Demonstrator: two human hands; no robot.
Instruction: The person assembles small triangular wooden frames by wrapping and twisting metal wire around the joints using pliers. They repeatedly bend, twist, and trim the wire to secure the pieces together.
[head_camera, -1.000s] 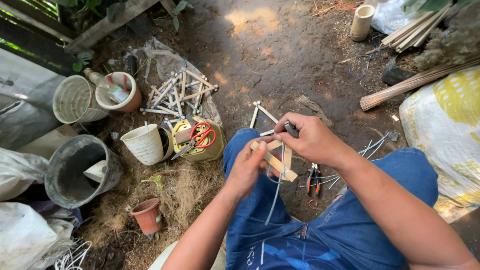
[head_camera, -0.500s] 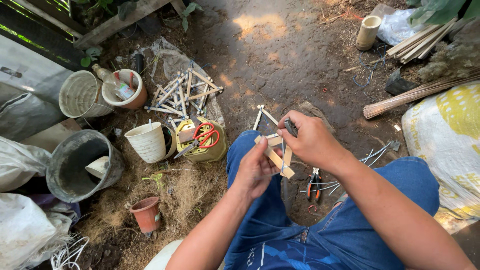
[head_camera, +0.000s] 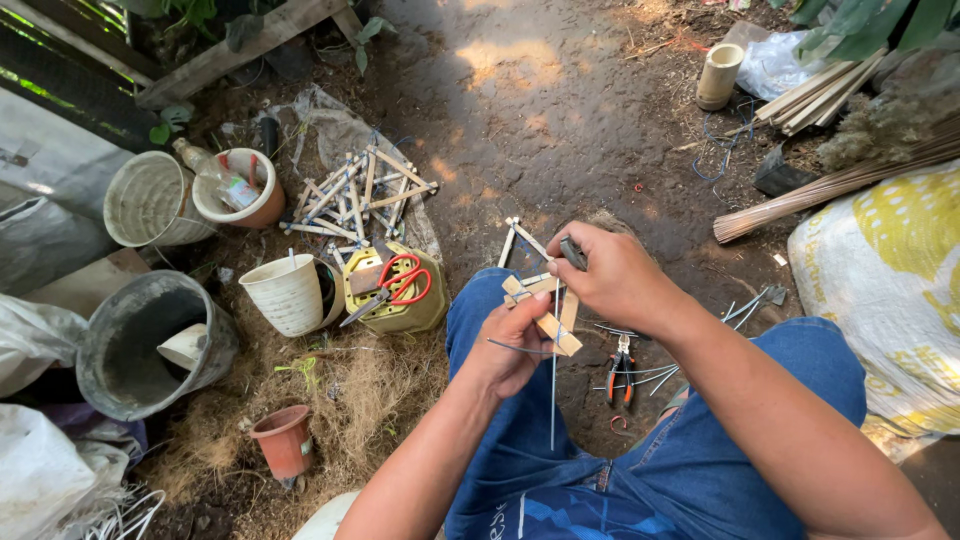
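From the head view we see our left hand (head_camera: 507, 345) with fingers pinched on the small wooden stick frame (head_camera: 545, 305), thin wires (head_camera: 553, 390) hanging below them, our right hand (head_camera: 618, 275) fingers clamped on a dark tool (head_camera: 573, 252) just above, red-handled pliers (head_camera: 622, 365) on the ground beneath the right fingers

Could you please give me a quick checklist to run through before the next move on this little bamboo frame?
1. Left hand grips the bamboo frame firmly: ok.
2. Right hand holds a dark tool at the frame's top: ok; which tool, cannot tell.
3. Wire hangs free below the frame, unsnagged: ok.
4. Wire seated around the joint: cannot tell.
5. Pliers on the ground near the right forearm: ok.
6. Scissors on the yellow box, beside the left knee: ok.
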